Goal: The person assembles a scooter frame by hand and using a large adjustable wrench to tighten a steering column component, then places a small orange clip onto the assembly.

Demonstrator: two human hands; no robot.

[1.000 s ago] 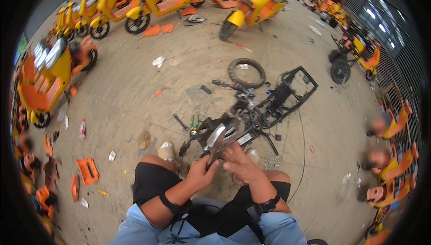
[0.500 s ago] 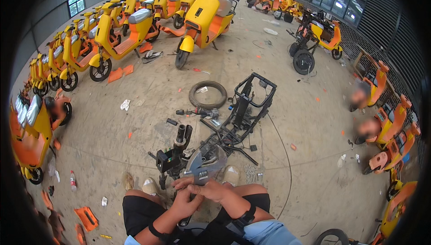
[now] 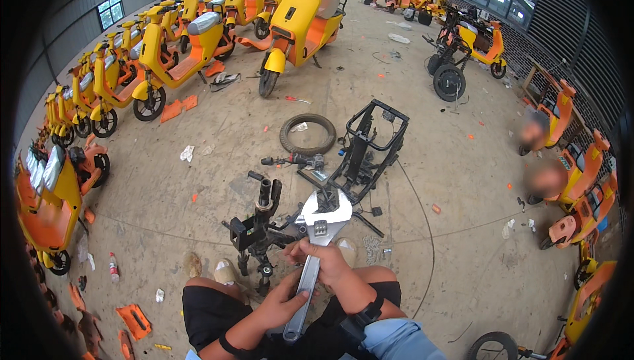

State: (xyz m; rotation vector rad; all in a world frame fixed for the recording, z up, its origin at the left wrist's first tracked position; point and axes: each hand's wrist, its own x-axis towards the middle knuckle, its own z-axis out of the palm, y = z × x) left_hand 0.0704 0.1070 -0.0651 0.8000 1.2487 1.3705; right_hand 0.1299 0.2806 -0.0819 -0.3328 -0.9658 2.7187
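A large silver adjustable wrench [image 3: 310, 285] is held in both of my hands, its jaw up and away from me. My right hand [image 3: 322, 261] is closed round the upper handle, just below the jaw. Lower down, my left hand [image 3: 285, 302] grips the handle near its end. Beyond the wrench lies a black scooter frame [image 3: 370, 152], and its head tube and fork part [image 3: 264, 218] stands just left of the jaw. The jaw hides part of the frame; I cannot tell whether they touch.
A loose tyre [image 3: 307, 134] and a handlebar grip assembly [image 3: 294, 161] lie past the frame. A red screwdriver [image 3: 297, 100] is farther off. Rows of yellow scooters [image 3: 178, 50] stand at the left, and orange panels [image 3: 134, 320] lie near left. A black cable [image 3: 426, 228] runs along the right.
The wrench has turned so its jaw faces up, with its full length visible. My right hand has moved slightly up; my left hand has shifted lower along the handle.
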